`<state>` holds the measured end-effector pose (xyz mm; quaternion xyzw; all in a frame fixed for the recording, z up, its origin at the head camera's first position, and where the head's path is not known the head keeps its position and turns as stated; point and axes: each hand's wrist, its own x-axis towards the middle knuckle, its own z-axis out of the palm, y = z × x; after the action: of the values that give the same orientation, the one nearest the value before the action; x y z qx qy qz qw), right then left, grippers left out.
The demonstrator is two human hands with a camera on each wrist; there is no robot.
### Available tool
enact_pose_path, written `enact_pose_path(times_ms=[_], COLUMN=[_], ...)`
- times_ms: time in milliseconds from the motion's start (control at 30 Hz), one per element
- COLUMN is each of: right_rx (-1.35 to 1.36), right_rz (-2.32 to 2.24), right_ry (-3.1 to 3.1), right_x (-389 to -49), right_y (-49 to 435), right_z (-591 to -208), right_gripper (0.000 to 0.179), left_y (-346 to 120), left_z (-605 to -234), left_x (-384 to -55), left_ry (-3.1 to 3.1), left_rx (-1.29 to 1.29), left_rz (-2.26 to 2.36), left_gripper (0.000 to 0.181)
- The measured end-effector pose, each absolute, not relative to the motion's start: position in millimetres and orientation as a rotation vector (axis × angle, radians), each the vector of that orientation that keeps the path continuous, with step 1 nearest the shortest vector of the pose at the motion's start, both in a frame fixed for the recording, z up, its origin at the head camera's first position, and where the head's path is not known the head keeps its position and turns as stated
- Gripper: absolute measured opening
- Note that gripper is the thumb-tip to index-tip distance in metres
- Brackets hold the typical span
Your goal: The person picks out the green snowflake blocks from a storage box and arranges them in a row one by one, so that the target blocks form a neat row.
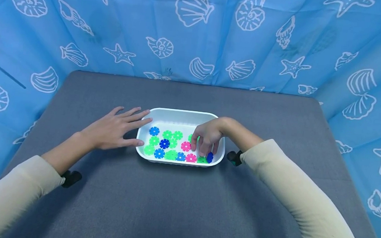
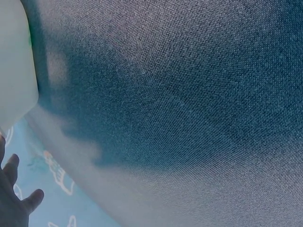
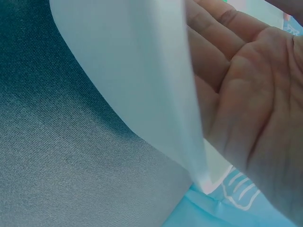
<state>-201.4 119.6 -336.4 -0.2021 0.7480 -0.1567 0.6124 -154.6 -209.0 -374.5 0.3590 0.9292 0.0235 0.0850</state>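
Note:
A white plastic tray (image 1: pixel 184 116) holds several notched, flower-shaped plastic discs in green, blue and pink. My left hand (image 1: pixel 117 128) is spread at the tray's left end, its fingertips right at the rim; some of its fingers show at the lower left of the left wrist view. From the right, my right hand (image 1: pixel 208 132) reaches over the rim with fingers pointing down among the discs. Its fingertips are close to a pink disc (image 1: pixel 185 146), a green disc (image 1: pixel 202 160) and a dark blue disc (image 1: pixel 210 157). In the right wrist view the tray wall (image 3: pixel 128 71) hides those fingertips.
The tray stands on a table covered in grey cloth (image 1: pixel 177 204). A blue curtain (image 1: pixel 214 35) with white seashell prints hangs behind the table and along both sides. Dark devices are worn at the left wrist (image 1: pixel 71 179) and right wrist (image 1: pixel 234 158).

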Motion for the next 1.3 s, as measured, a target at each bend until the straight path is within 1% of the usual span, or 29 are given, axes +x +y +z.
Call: enact_pose_path(times_ms=[267, 600, 933, 1300], right_rx=[-0.483, -0.541, -0.564, -0.631], right_rz=[-0.352, -0.324, -0.319, -0.252], right_ry=[1.705, 1.686, 1.703, 1.768], right_x=[-197, -191, -188, -186], right_y=[117, 111, 107, 105], right_z=[-336, -337, -337, -340], right_gripper=[0.039, 0.031, 0.030, 0.018], left_y=[-210, -211, -211, -212], left_z=[-376, -375, -378, -378], left_x=[-153, -153, -153, -154], left_ry=[2.787, 2.776, 2.783, 2.778], left_rx=[1.074, 1.068, 1.070, 1.072], left_rz=[0.100, 0.106, 0.127, 0.141], left_gripper=[0.082, 0.082, 0.081, 0.082])
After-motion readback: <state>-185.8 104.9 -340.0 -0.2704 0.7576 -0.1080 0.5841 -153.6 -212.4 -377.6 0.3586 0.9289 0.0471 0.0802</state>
